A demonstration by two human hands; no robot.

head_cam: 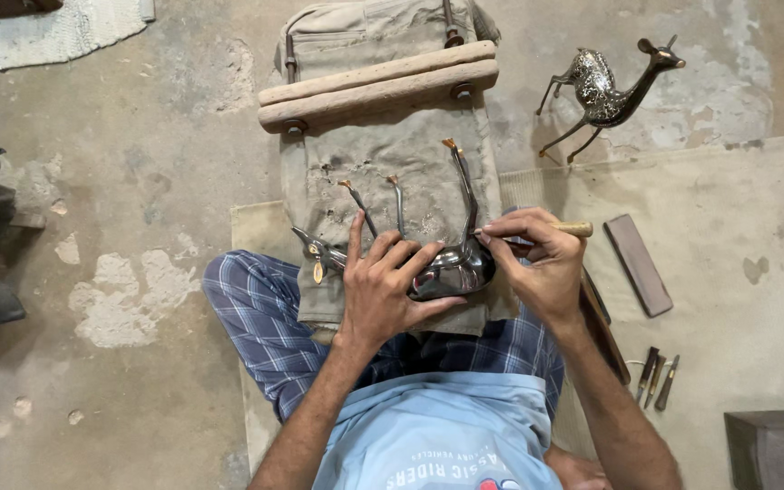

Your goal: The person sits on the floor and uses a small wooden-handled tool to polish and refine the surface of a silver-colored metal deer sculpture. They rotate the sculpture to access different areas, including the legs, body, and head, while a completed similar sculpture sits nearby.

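— Held where?
— Upside down on a cloth-covered bench (383, 172), legs up: a dark metal deer figure (451, 268), pinned under the left hand (383, 286), palm flat, fingers spread across the body, not closed around it.

— And the right hand (542, 263)?
— Pinched shut on a wooden-handled engraving tool (566, 230), tip at the figure's rump.

— Around it?
— A finished, patterned deer (605, 91) standing on the floor, well apart. A flat sharpening stone (639, 263) just beside the right hand. A few small chisels (657, 379) on the mat (728, 209).
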